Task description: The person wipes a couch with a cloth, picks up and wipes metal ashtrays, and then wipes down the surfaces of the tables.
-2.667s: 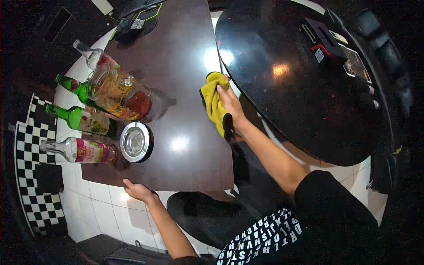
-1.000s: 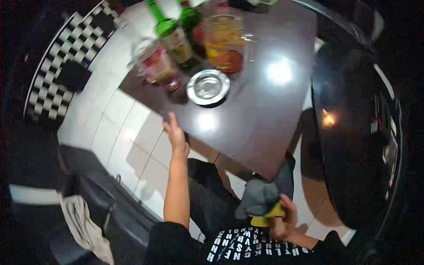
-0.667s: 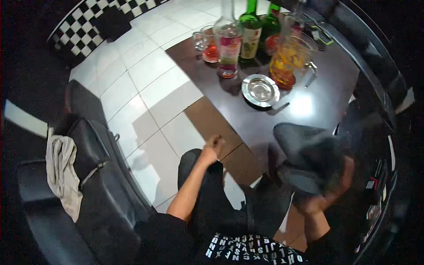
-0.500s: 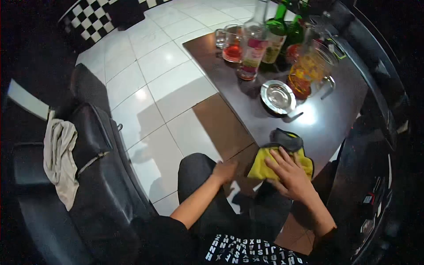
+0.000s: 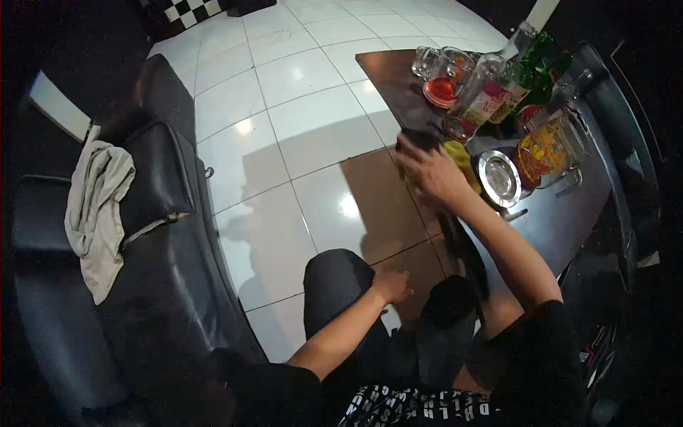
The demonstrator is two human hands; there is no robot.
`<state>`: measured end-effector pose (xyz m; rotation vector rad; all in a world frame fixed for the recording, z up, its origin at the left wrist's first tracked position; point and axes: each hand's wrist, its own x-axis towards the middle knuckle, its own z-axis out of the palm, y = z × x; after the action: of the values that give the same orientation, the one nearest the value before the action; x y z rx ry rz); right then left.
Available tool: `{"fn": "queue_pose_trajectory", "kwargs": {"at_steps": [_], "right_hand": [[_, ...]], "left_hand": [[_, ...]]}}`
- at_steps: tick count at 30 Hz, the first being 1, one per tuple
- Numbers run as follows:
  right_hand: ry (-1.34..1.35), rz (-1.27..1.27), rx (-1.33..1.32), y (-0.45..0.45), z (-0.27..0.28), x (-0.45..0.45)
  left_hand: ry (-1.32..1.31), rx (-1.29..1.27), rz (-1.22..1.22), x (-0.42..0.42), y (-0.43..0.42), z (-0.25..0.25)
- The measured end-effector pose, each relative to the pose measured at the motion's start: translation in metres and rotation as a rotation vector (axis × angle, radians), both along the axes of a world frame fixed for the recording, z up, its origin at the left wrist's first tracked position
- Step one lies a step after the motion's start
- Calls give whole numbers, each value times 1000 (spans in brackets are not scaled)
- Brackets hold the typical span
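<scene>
My right hand is at the left edge of the dark table, on a yellow and dark grey cloth, with its fingers slightly blurred over it. Part of the cloth is hidden under the palm. Just right of the cloth sits a round metal ashtray. My left hand hovers by my knee, holding nothing, its fingers loosely bent and partly apart.
On the table stand a glass mug with red liquid, a clear labelled bottle, green bottles and a pitcher with orange contents. A black sofa with a beige cloth lies left.
My right hand has moved the cloth forward and left, from the table's near end to its left edge beside the ashtray. My left hand stays by the knee. The view has shifted.
</scene>
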<state>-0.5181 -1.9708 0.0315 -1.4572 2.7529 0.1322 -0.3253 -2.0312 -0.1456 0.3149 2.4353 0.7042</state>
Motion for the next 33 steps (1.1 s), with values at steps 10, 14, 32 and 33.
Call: {"fn": "queue_pose_trajectory", "kwargs": {"at_steps": [10, 14, 32, 33], "right_hand": [[219, 2, -330, -111, -18, -121], [302, -123, -155, -106, -46, -141], [-15, -322, 12, 155, 16, 232], [-14, -328, 20, 161, 20, 240]], "left_hand": [[11, -231, -160, -45, 48, -151], [-199, -264, -12, -51, 24, -94], [-80, 67, 137, -43, -21, -48], [-83, 104, 142, -44, -21, -49]]}}
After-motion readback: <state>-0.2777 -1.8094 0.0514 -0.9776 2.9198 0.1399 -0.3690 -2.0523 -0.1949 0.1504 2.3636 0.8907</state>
